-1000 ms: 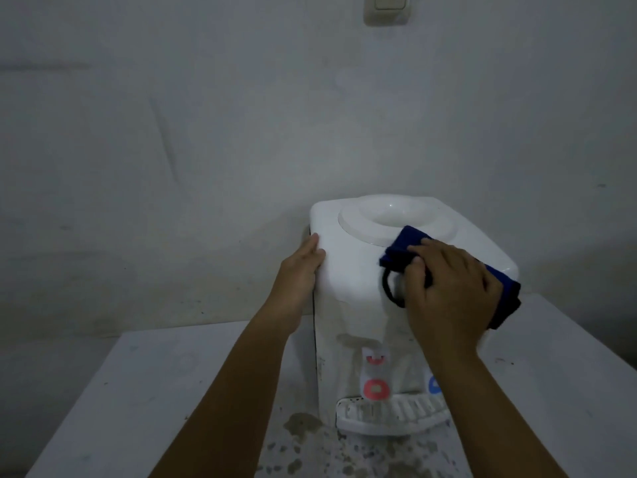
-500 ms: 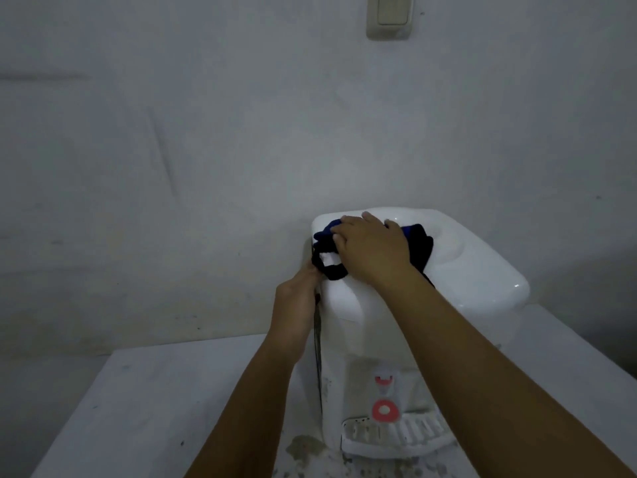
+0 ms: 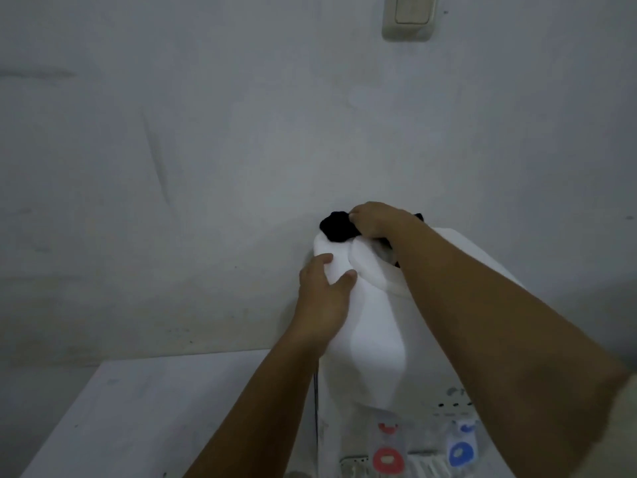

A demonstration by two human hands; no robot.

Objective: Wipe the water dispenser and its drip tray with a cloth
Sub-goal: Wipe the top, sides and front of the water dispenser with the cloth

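**On top of dispenser: cloth at far-left corner, left hand bracing**

At 7 o'clock of frame, white table (image 3: 138, 408), bare part visible, wall behind. Left hand (image 3: 324, 298) sits on the near-left top corner of the white water dispenser (image 3: 375, 339): thumb on top, fingers spread and laid over the corner edge, not curled tight, nothing held; reads as bracing only. Dispenser stands upright on the table, body running 12 to 6 o'clock, top recess ring just right of the left thumb.

Dark cloth (image 3: 339, 227) is bunched at the far-left top corner, at 12 o'clock from the left hand and apart from it. Right hand (image 3: 375, 220) is on top of the cloth, fingers curled down over it and gripping; forearm crosses the dispenser top from 4 o'clock. Right hand is the one on the cloth; left is nearer but idle on the casing.

Key relation: unwiped-looking top and recess lie toward 4–5 o'clock from the cloth, so the next stroke likely pulls back along the forearm line. Judgement only.

Lower front: red tap (image 3: 387, 460) and blue tap (image 3: 460, 451) at 6 o'clock of the casing. Drip tray (image 3: 351, 465) barely shows at bottom edge, well below both hands, probably not yet done. Wall switch (image 3: 408, 17) at 1 o'clock.
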